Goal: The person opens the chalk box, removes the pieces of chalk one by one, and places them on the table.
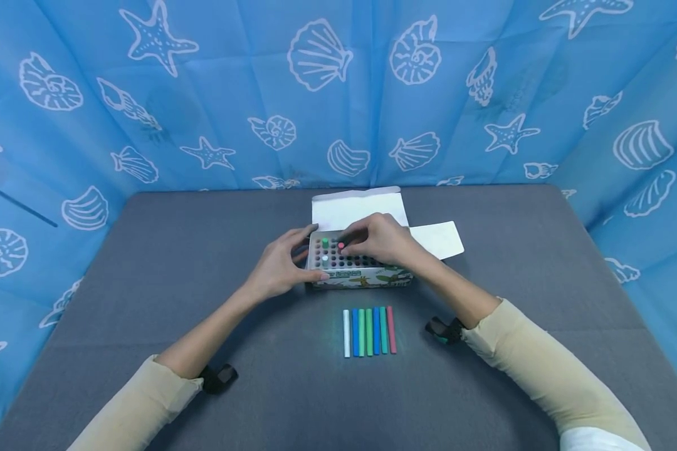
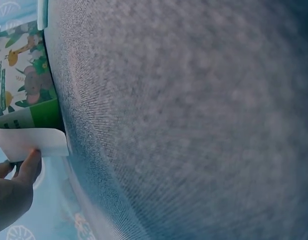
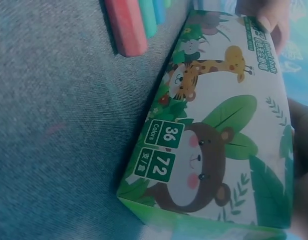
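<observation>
A printed cardboard chalk box stands on the table with its lid folded back. Its top is a grid of holes; a green chalk and a white chalk stick up from it. My left hand grips the box's left end, thumb on the front edge and fingers behind. My right hand reaches over the grid, thumb and forefinger pinching a pink chalk upright at the holes. In the right wrist view, the box front shows cartoon animals.
Several chalk sticks in white, blue, green, teal and red lie side by side in front of the box. The white lid leans open at the back, and a side flap spreads right. A blue shell-print curtain hangs behind the grey table.
</observation>
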Demonstrator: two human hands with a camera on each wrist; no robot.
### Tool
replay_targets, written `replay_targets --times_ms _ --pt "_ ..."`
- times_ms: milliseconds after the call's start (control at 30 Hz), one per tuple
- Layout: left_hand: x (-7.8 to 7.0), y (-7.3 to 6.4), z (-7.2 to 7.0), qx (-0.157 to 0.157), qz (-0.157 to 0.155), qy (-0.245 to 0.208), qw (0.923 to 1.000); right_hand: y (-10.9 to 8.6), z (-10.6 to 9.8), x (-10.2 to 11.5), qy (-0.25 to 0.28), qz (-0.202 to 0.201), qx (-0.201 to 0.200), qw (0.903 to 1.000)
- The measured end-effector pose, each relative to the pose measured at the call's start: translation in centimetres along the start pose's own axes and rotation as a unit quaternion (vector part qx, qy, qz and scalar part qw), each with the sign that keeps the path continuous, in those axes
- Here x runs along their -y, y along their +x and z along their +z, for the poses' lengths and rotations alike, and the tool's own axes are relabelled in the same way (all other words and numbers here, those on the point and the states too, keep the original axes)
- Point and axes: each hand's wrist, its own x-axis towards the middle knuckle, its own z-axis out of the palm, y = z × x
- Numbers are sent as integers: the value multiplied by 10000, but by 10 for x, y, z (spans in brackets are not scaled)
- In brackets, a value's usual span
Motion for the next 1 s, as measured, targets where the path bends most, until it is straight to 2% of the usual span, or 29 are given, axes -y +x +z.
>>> replay_targets --times_ms 267,367,533,633,900,1000 --pt "2 1 -1 39 -66 -52 10000 1 3 1 -314 228 -112 9992" --pt "2 2 0 57 -66 -107 9999 1 4 -2 -320 98 -144 9993" --pt "2 2 1 46 -72 -69 9999 1 7 -5 -330 -336 -333 9983" --pt "2 2 1 47 -87 -43 9999 0 7 -5 -251 -465 -418 9977" --pt "0 1 0 82 -75 -74 9999 -3 2 -3 374 -597 -370 9968" --pt "-1 1 0 73 -59 -60 9999 -5 -2 -1 466 -711 -509 9951"
